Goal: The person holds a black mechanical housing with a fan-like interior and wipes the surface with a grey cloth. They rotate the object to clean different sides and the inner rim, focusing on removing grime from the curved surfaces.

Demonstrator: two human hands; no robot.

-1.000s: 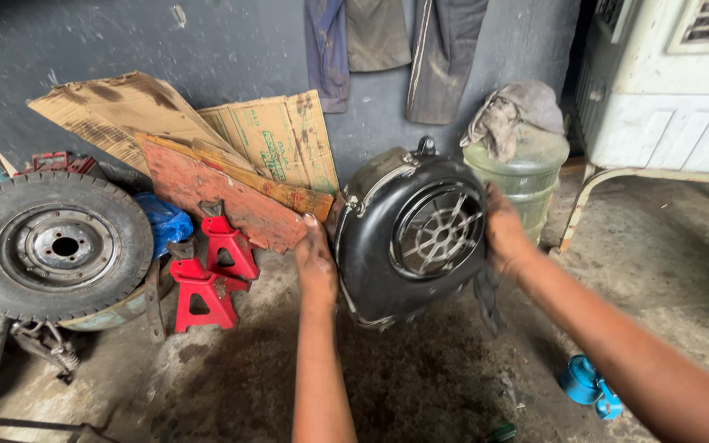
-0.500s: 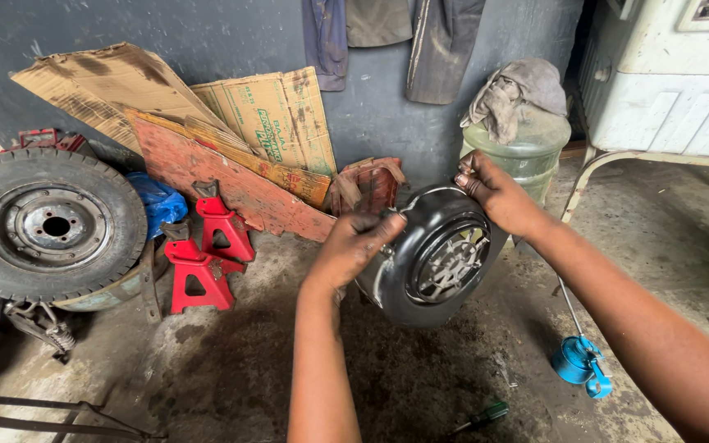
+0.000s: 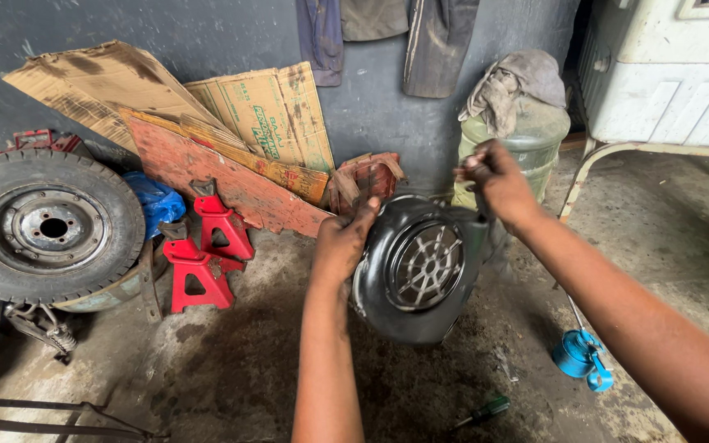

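Observation:
I hold a black rounded engine cover (image 3: 416,275) with a round slotted grille in its face, up above an oily concrete floor. My left hand (image 3: 345,238) grips its left rim. At its upper right edge my right hand (image 3: 494,176) is closed on the top corner. The cover is tilted, grille facing me and slightly right.
A wheel with tyre (image 3: 47,226) lies at the left beside two red jack stands (image 3: 203,250). Cardboard sheets (image 3: 207,123) lean on the dark wall. A greenish water jug (image 3: 531,135) with a rag on top stands behind. A blue oil can (image 3: 580,357) and a green-handled screwdriver (image 3: 482,410) lie on the floor.
The cover has been turned and lowered from upright to tilted. My left hand shifted from its lower edge to the left rim; my right hand stays on the top.

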